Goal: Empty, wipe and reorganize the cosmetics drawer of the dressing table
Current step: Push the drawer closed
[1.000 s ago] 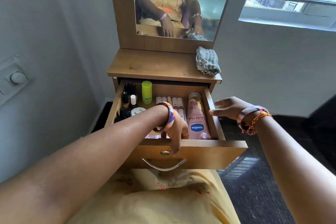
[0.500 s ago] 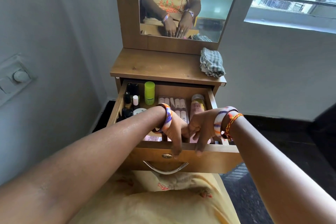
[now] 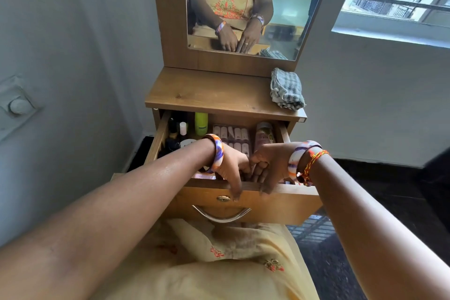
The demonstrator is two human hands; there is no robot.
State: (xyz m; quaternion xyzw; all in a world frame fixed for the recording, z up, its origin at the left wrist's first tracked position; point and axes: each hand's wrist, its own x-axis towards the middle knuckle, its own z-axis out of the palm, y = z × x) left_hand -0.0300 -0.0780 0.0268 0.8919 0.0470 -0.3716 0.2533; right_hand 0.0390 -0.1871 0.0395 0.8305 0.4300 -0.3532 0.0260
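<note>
The wooden drawer [image 3: 287, 204] of the dressing table stands pulled open above my lap. Both hands sit side by side on the top edge of its front panel. My left hand [image 3: 231, 169] and my right hand [image 3: 269, 165] each hook fingers over the outside, thumbs inside. Behind them lie a green bottle [image 3: 201, 123], a pack of pink tubes [image 3: 231, 137], a pink lotion bottle [image 3: 264, 136], dark small bottles [image 3: 172, 135] and a white jar [image 3: 188, 143]. My hands hide the drawer's front part.
A folded grey checked cloth [image 3: 286, 91] lies on the right of the tabletop [image 3: 207, 92], below the mirror [image 3: 287, 7]. A grey wall with a switch plate [image 3: 18, 105] is close on the left. Dark floor and a window are on the right.
My right hand came from the drawer's right side wall to the front edge, next to my left hand, and now covers the lotion bottle's lower half. My left hand stayed in place.
</note>
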